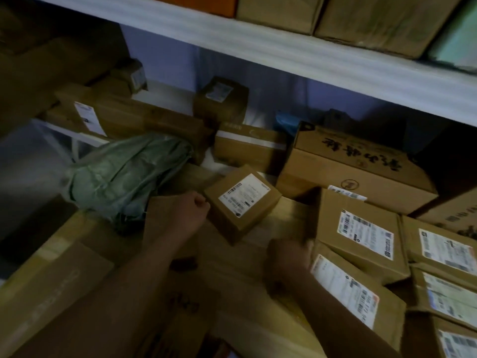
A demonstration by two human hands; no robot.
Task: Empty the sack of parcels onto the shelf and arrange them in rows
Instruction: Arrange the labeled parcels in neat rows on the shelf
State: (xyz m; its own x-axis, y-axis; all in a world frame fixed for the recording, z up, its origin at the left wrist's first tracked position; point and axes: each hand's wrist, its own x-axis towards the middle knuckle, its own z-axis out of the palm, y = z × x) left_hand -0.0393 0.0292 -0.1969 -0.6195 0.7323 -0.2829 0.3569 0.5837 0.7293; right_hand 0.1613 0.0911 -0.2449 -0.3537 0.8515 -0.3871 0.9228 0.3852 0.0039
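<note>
A green woven sack (124, 177) lies crumpled on the shelf at the left. A small cardboard parcel (242, 202) with a white label sits tilted in the middle on flat cardboard (258, 267). My left hand (189, 210) is curled against that parcel's left edge; whether it grips the parcel is unclear. My right hand (287, 259) presses on the left side of a labelled parcel (353, 290) at the lower right. Several more labelled parcels (364, 236) lie packed together on the right.
A large printed carton (353, 166) stands behind the parcels on the right. Brown boxes (247, 148) and long cartons (116, 115) fill the back and left of the shelf. The white upper shelf board (284, 55) runs overhead with more boxes on it.
</note>
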